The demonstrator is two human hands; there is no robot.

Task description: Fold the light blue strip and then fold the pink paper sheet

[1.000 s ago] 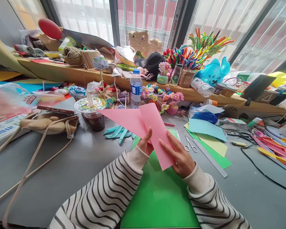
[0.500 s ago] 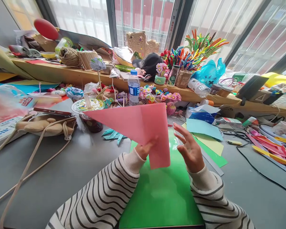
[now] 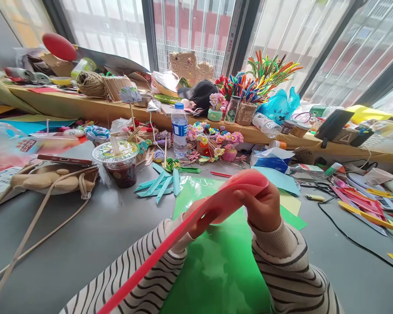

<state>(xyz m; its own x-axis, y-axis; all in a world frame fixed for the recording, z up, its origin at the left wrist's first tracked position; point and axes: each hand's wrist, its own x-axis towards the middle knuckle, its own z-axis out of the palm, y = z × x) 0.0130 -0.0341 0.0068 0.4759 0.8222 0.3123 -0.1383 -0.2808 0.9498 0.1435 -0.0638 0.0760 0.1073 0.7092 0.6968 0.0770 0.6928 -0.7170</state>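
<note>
A sheet of pink paper (image 3: 227,198) is held up above a glossy green sheet (image 3: 216,266), curled over at its far right end. Its long narrow tip slants down to the lower left across my left sleeve. My left hand (image 3: 201,220) grips the paper near the middle, partly hidden behind it. At the curled end, my right hand (image 3: 265,207) pinches the edge between thumb and fingers. Several folded light-blue paper strips (image 3: 159,185) lie beyond my left hand.
On the left stand a lidded drink cup (image 3: 118,163) and a beige bag (image 3: 52,179) with a phone (image 3: 65,160) on it. A water bottle (image 3: 179,131) stands at the back. Scissors (image 3: 319,188) and coloured paper strips (image 3: 363,203) lie right.
My right hand has closed on the pink paper's edge. The paper has turned from facing me to nearly edge-on, its pointed tip swinging down toward the lower left.
</note>
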